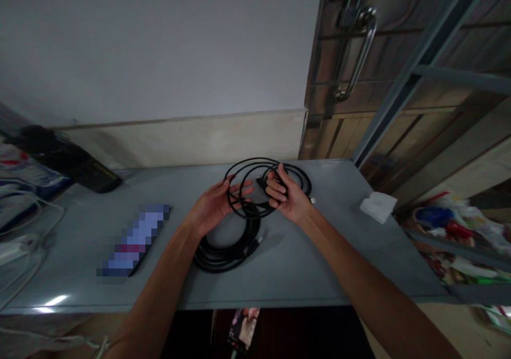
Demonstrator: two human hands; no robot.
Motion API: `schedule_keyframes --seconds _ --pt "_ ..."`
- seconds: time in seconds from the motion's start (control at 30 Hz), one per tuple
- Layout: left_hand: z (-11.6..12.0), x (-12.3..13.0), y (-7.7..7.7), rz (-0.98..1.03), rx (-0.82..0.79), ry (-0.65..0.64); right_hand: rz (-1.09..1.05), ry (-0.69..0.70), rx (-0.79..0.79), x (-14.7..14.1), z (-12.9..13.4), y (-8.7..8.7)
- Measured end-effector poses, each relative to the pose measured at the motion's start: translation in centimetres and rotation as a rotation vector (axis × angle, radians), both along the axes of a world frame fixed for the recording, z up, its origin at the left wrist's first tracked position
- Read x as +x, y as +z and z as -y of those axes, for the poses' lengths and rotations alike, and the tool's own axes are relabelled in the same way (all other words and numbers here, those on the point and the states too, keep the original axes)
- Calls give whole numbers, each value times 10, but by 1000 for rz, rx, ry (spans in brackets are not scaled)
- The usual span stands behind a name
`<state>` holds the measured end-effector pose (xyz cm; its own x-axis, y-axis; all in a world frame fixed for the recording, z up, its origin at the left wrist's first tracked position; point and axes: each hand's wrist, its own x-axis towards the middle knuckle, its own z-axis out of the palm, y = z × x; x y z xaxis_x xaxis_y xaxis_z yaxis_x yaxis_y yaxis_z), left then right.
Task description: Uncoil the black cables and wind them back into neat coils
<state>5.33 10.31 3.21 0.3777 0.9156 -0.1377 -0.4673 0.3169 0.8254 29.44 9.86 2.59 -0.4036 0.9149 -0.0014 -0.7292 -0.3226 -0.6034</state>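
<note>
Loops of a thin black cable hang in the air over the table between my two hands. My right hand is closed around one side of the loops, thumb on top. On the other side, my left hand has its fingers spread, with the loops passing across them. Below lies a thicker coil of black cable on the table, with a plug end at its right. More black cable is coiled behind my right hand, and a light-coloured connector shows beside that hand.
The grey table meets a wall at the back. A phone, a black bottle and white cords are on the left. Crumpled white paper lies at the right, near a metal frame and a shelf of mixed items.
</note>
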Motion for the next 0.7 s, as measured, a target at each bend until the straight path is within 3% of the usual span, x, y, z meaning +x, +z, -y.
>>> schedule_keyframes --seconds 0.13,0.43,0.57,0.7 --pt "2 1 3 11 4 12 -14 12 18 0 0 -1" --pt "-3 -7 6 146 -102 227 84 -32 72 -13 -3 -16" --pt "-2 -7 11 247 -113 256 64 90 93 -11 2 -16" --pt "0 -6 13 214 -85 278 56 185 87 -7 7 -12"
